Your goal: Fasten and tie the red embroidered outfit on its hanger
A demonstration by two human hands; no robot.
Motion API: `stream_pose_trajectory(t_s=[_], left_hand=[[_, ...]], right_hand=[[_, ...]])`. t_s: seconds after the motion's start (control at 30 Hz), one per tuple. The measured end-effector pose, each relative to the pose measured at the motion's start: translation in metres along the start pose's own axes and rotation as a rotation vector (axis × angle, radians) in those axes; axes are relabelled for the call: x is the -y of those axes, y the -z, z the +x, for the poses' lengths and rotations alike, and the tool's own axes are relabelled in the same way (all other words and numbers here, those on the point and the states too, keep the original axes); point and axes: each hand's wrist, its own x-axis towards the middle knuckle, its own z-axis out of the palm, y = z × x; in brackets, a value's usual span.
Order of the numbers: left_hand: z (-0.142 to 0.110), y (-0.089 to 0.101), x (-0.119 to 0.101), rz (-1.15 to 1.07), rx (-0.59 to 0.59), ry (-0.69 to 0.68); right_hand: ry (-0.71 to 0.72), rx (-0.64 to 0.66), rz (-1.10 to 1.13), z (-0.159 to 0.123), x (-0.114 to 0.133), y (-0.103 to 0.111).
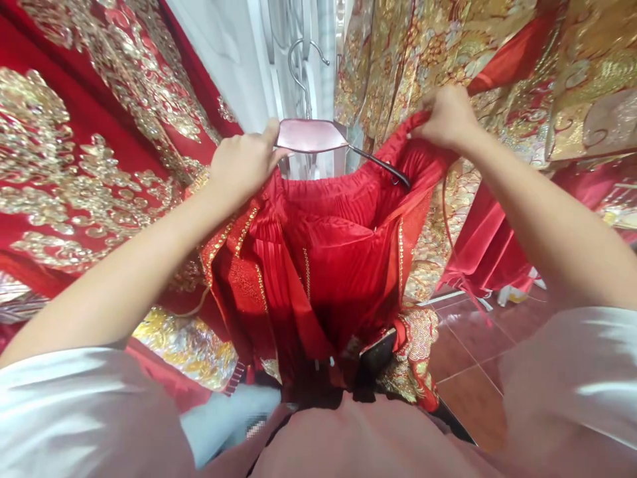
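A red pleated skirt (328,252) with gold trim hangs open in front of me, its waistband stretched between my hands. My left hand (243,162) is closed on the waistband's left end and on the pink padded hanger (311,135), thumb lying along the hanger. My right hand (445,116) is closed in a pinch on the waistband's right end, lifted higher. The hanger's dark arm (381,164) slants across the opening, and its metal hook (298,70) rises behind.
Red garments with heavy gold embroidery hang close on the left (89,153) and on the right (497,60). A white wall (229,46) shows between them. Below right is a red-brown tiled floor (472,372). More embroidered cloth (189,345) lies low on the left.
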Motion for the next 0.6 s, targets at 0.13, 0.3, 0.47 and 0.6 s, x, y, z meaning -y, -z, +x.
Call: stream_pose_trajectory(t_s=[0.13, 0.3, 0.47, 0.6], left_hand=[[-0.002, 0.003, -0.003, 0.096, -0.011, -0.002], [-0.003, 0.001, -0.008, 0.128, -0.043, 0.002], [-0.003, 0.0, -0.013, 0.112, -0.025, 0.017], [-0.004, 0.003, -0.015, 0.119, -0.002, -0.004]], right_hand=[[0.174, -0.054, -0.082, 0.002, 0.031, 0.005], [0.246, -0.04, -0.249, -0.009, 0.037, 0.041], [0.102, 0.127, -0.205, -0.018, 0.028, 0.078], [-0.136, 0.018, -0.16, -0.02, 0.011, 0.094]])
